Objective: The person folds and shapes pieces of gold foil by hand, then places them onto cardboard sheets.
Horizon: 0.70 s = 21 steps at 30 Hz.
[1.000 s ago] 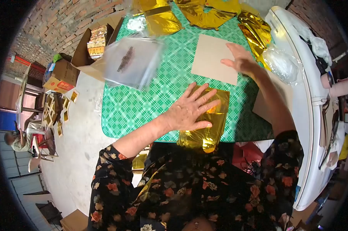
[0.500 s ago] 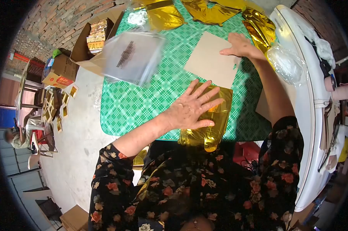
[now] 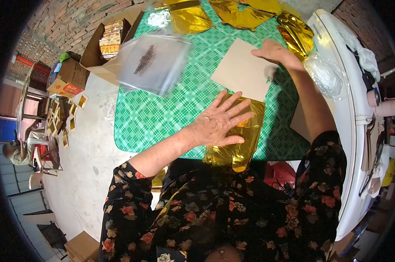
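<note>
My left hand [image 3: 221, 118] lies flat with its fingers spread on a folded gold foil balloon [image 3: 254, 126] at the table's front edge. The foil's lower end hangs over that edge, against my shirt. Just beyond it lies a square beige card [image 3: 239, 67], its near corner meeting the foil. My right hand [image 3: 274, 51] is at the card's far right edge, thumb apart from the fingers. Its fingertips are slightly blurred, and no object shows in it. To the left is a stack of clear plastic bags [image 3: 149, 65] with dark printing.
Gold foil pieces [image 3: 191, 17] lie along the table's far side. A clear plastic bundle [image 3: 326, 72] and a white appliance [image 3: 359, 131] stand at the right. An open cardboard box [image 3: 92, 56] holds printed packs at the left. A person [image 3: 20, 153] sits far left.
My right hand has shifted slightly up and right, its thumb drawing back to the card's edge. My left hand stays on the foil. The view has moved slightly.
</note>
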Tool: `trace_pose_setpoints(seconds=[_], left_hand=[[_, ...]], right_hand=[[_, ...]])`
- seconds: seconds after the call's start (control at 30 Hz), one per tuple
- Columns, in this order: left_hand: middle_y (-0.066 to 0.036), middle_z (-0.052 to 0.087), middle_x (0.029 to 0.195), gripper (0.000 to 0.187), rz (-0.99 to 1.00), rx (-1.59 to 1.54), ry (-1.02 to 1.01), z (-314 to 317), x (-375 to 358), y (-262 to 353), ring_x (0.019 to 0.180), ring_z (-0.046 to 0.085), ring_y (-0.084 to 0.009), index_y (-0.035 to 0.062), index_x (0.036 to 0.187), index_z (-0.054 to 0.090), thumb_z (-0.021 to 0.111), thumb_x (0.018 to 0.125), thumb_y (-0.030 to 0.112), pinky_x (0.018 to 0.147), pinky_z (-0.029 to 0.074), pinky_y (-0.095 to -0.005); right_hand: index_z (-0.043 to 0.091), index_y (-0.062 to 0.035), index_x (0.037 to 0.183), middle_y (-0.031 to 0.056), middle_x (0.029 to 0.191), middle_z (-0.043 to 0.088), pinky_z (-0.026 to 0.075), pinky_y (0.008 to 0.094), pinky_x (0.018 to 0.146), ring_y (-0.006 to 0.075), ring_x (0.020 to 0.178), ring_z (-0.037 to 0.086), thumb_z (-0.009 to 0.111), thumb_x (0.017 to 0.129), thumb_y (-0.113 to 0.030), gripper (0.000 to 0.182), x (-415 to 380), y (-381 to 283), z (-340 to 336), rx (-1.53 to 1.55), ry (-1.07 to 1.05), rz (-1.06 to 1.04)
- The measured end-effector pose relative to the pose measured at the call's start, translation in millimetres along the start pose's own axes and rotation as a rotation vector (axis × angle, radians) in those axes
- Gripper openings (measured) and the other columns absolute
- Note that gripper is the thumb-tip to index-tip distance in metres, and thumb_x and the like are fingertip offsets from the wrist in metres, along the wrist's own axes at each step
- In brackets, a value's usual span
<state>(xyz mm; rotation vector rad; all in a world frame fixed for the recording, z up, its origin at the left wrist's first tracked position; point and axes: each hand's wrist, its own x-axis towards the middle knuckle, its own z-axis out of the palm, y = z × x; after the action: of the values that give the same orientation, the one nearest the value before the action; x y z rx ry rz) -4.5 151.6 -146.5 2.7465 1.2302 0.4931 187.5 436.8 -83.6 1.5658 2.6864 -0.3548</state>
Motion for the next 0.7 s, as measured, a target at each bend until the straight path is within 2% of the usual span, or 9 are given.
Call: trace_pose_setpoints(seconds=[0.03, 0.13, 0.23, 0.33, 0.43, 0.53, 0.63, 0.7], left_hand=[[-0.012, 0.034, 0.17, 0.082, -0.001, -0.001, -0.001, 0, 0, 0, 0.159, 0.027, -0.0396, 0.0223, 0.164, 0.038, 0.051, 0.1, 0.072, 0.131, 0.017, -0.0629], [-0.012, 0.034, 0.171, 0.083, -0.003, -0.003, -0.004, 0, 0, 0, 0.159, 0.027, -0.0397, 0.0225, 0.164, 0.038, 0.051, 0.1, 0.072, 0.131, 0.016, -0.0629], [-0.012, 0.034, 0.171, 0.083, 0.0, -0.006, -0.009, 0, 1, 0, 0.158, 0.028, -0.0399, 0.0222, 0.164, 0.038, 0.052, 0.099, 0.072, 0.13, 0.017, -0.063], [-0.012, 0.034, 0.171, 0.083, -0.003, -0.006, -0.008, -2, 1, 1, 0.158, 0.028, -0.0399, 0.0218, 0.164, 0.039, 0.052, 0.099, 0.072, 0.13, 0.017, -0.063], [-0.011, 0.034, 0.171, 0.083, -0.005, -0.011, 0.005, -1, -1, 0, 0.158, 0.028, -0.0395, 0.0216, 0.164, 0.039, 0.053, 0.099, 0.072, 0.13, 0.017, -0.0628], [-0.011, 0.035, 0.171, 0.083, -0.005, -0.006, -0.001, -2, 1, 1, 0.158, 0.029, -0.0389, 0.0215, 0.164, 0.039, 0.053, 0.099, 0.071, 0.13, 0.018, -0.0623], [-0.011, 0.035, 0.171, 0.083, -0.005, -0.003, 0.001, -3, 1, 1, 0.158, 0.029, -0.0386, 0.0215, 0.164, 0.04, 0.054, 0.099, 0.071, 0.13, 0.018, -0.0619], [-0.011, 0.035, 0.17, 0.083, -0.006, -0.006, 0.012, -2, 0, 1, 0.158, 0.029, -0.0387, 0.0215, 0.164, 0.04, 0.054, 0.099, 0.071, 0.13, 0.018, -0.0618]], right_hand=[[0.069, 0.0109, 0.12, 0.0362, 0.125, 0.068, 0.053, 0.0514, 0.101, 0.0478, 0.117, 0.068, 0.071, 0.086, -0.06, 0.079, -1, 2, 4, 0.057, 0.095, 0.022], [0.071, 0.013, 0.108, 0.0371, 0.111, 0.071, 0.055, 0.0525, 0.094, 0.0491, 0.108, 0.071, 0.069, 0.089, -0.054, 0.07, 1, -3, -8, 0.0, -0.055, -0.018], [0.071, 0.0144, 0.099, 0.0372, 0.1, 0.071, 0.056, 0.0531, 0.088, 0.0495, 0.1, 0.072, 0.068, 0.09, -0.05, 0.065, 3, 2, -1, 0.036, 0.016, -0.057], [0.072, 0.0141, 0.099, 0.0363, 0.102, 0.072, 0.056, 0.0523, 0.089, 0.0494, 0.099, 0.073, 0.068, 0.091, -0.048, 0.063, 4, 4, 8, 0.062, 0.051, -0.05], [0.072, 0.0141, 0.102, 0.036, 0.106, 0.072, 0.056, 0.0518, 0.09, 0.0489, 0.101, 0.072, 0.066, 0.092, -0.051, 0.066, 14, 6, 7, 0.045, -0.051, -0.011], [0.072, 0.0133, 0.104, 0.0341, 0.106, 0.072, 0.055, 0.0525, 0.091, 0.0485, 0.101, 0.072, 0.063, 0.095, -0.051, 0.066, 15, 5, 13, 0.059, -0.061, -0.009], [0.073, 0.012, 0.103, 0.0324, 0.103, 0.073, 0.055, 0.0535, 0.091, 0.0477, 0.099, 0.072, 0.061, 0.096, -0.048, 0.061, 5, 3, 25, 0.077, 0.258, -0.032], [0.075, 0.0098, 0.101, 0.0317, 0.102, 0.073, 0.055, 0.0539, 0.089, 0.047, 0.098, 0.072, 0.06, 0.097, -0.046, 0.058, 11, 0, 23, 0.034, 0.206, -0.032]])
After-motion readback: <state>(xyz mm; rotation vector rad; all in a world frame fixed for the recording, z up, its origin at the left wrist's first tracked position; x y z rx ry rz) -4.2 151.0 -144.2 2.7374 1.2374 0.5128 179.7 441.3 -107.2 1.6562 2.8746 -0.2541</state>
